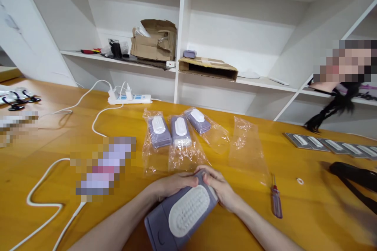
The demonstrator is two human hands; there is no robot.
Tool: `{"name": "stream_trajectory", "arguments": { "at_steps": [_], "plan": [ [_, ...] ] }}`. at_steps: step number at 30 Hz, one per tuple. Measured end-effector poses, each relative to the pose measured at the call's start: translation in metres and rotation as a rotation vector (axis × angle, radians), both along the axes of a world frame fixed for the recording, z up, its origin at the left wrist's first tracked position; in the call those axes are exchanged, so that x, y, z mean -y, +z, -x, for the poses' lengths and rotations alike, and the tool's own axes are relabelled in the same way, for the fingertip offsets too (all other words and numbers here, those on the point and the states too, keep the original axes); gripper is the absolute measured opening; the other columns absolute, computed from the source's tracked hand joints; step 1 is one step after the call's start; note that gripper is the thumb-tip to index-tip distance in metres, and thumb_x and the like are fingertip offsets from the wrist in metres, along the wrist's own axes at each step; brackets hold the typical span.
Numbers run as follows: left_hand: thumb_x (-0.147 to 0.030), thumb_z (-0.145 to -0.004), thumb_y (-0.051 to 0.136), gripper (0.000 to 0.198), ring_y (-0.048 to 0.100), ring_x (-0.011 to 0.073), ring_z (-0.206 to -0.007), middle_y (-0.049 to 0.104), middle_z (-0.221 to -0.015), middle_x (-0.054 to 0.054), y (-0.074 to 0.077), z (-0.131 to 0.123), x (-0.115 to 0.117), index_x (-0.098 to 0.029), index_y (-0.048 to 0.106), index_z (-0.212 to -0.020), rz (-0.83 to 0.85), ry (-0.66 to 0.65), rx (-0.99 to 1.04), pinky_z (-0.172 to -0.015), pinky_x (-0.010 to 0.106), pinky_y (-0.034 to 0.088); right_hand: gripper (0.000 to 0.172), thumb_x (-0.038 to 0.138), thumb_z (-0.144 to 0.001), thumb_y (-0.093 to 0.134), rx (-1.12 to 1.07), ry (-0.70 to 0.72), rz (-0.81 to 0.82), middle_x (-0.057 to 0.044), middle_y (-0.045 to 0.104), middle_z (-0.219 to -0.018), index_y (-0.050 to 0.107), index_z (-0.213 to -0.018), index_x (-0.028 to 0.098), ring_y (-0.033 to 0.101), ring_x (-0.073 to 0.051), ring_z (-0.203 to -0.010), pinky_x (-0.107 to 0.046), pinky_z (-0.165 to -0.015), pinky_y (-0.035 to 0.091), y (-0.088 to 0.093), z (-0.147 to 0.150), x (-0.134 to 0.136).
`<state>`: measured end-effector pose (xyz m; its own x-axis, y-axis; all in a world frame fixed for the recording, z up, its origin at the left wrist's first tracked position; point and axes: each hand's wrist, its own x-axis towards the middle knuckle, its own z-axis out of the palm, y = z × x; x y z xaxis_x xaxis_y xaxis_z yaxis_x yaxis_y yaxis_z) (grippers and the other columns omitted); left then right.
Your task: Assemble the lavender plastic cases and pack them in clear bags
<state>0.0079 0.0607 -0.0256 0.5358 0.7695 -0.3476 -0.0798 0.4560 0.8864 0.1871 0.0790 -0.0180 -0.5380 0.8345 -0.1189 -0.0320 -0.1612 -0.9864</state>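
A purple-grey box-shaped device (159,217) with a white oval, bumpy pad on top is held between both hands, tilted, low in the middle of the view. My left hand (176,185) grips its far left side, thumb on the top near the pad. My right hand (219,188) wraps the far right corner, its thumb also on top. Beyond them lie three similar devices in clear plastic bags: a left one (160,135), a middle one (180,129) and a right one (198,120). A flat clear bag (247,149) rests to their right.
A screwdriver (276,202) and small white ring (299,181) lie on the right. Metal plates (335,146) and a black strap (353,176) are farther right. White cables and a power strip (129,99) occupy the left. Behind stand shelves; a person's head shows at right.
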Motion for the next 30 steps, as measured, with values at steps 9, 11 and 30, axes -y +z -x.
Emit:
{"name": "stream_trajectory", "arguments": {
  "at_steps": [9,11,30],
  "plan": [
    [-0.043,-0.069,0.064,0.031,0.053,0.0154,-0.074,0.062,-0.082,0.001,0.000,-0.001,-0.002,-0.017,0.066,-0.085,-0.026,0.033,-0.013,-0.072,0.028,0.037,0.032,0.053,-0.073,0.062,0.101,-0.059,-0.121,0.001,0.057,-0.070,0.065,-0.083,0.022,0.050,-0.015,-0.065,-0.025,-0.059,0.037,0.006,0.001,-0.002],
    [-0.048,-0.068,0.063,0.036,0.053,0.0160,-0.070,0.062,-0.079,0.002,-0.002,-0.002,-0.002,-0.016,0.066,-0.085,0.001,0.034,-0.026,-0.068,0.028,0.038,0.034,0.054,-0.072,0.061,0.093,-0.004,-0.033,0.002,0.056,-0.067,0.063,-0.085,0.022,0.048,-0.014,-0.059,-0.025,-0.055,0.036,0.007,0.000,-0.004],
    [-0.045,-0.067,0.067,0.036,0.055,0.0144,-0.073,0.065,-0.085,0.002,0.004,0.002,-0.001,-0.016,0.068,-0.090,-0.017,0.031,0.007,-0.071,0.027,0.039,0.030,0.047,-0.068,0.066,0.059,-0.151,-0.111,0.000,0.061,-0.072,0.067,-0.081,0.021,0.053,-0.017,-0.068,-0.028,-0.064,0.039,0.007,0.002,0.002]
  ]
}}
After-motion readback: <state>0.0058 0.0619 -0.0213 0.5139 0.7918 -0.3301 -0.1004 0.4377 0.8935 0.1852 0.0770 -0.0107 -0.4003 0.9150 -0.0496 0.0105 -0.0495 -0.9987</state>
